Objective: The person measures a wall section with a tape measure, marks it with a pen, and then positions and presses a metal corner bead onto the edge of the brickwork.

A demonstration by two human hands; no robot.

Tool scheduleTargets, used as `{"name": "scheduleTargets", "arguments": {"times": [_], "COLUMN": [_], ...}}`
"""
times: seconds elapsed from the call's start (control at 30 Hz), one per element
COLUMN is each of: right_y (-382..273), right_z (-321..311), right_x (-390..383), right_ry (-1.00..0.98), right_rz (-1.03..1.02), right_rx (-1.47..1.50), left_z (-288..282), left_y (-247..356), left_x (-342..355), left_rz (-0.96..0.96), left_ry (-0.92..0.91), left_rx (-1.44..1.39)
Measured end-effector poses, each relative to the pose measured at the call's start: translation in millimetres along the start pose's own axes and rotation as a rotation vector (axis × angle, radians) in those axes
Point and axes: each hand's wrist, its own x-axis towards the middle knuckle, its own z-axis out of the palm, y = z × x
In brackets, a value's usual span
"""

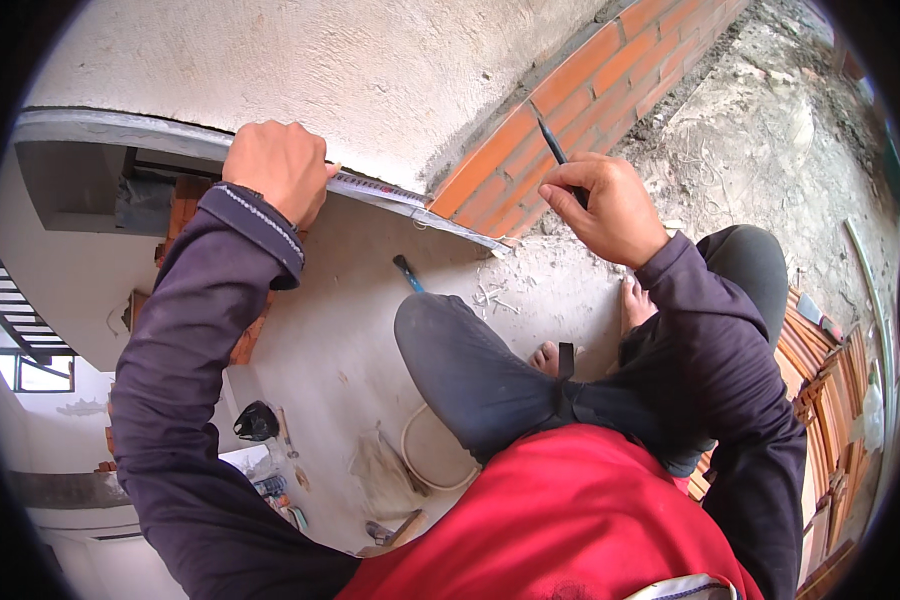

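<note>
I've got a rough, pale plastered surface (370, 80) spreading right across the top, and below it a smooth grey floor (340, 320) running back into a room with a bright window (32, 373) on the far left. Over on the right it's rougher: bare, crumbly ground (770, 120) with a long pale pipe (873, 300) lying near the rim. An orange brick course (610, 75) butts up against the plaster, and low on the right I see stacked clay pieces (820, 410) packed close beside the person.

The left knee (450, 340) juts up over the floor, partly covering a blue-handled tool (407, 272). A pale edge strip (120, 130) borders the plaster, its right end just below the bricks. Down on the floor, a pale hose loop (404, 445) lies near the legs, with a black bag (257, 422) farther left and white scraps (495, 298) by the feet.

Now the hands: the left hand (280, 170) bends over the strip, thumb at the measuring tape (370, 188), which lies along that edge; the other fingertips are hidden, so I can't tell how tightly they close. The right hand (610, 205) pinches a dark pencil-shaped tool (552, 140), thumb and fingers clamped on it, point up in front of the bricks.
</note>
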Motion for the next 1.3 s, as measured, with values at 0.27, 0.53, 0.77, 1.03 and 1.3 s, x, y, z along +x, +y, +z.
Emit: {"name": "scheduleTargets", "arguments": {"times": [0.27, 0.53, 0.77, 1.03, 1.3], "right_y": [-4, -1, 1, 1, 1], "right_z": [3, 9, 7, 9, 8], "right_x": [1, 2, 0, 0, 0], "right_ry": [-0.053, -0.054, -0.050, -0.053, -0.057], "right_rz": [0.062, 0.031, 0.024, 0.009, -0.011], "right_rx": [0.006, 0.012, 0.007, 0.013, -0.002], "left_z": [-3, -5, -8, -4, -7], "left_y": [0, 1, 2, -1, 0], "left_x": [2, 9, 12, 18, 23], "left_rz": [0.025, 0.005, 0.003, -0.005, -0.011], "left_ry": [0.028, -0.043, -0.057, -0.100, -0.133], "left_rx": [-0.002, 0.012, 0.034, 0.045, 0.032]}}
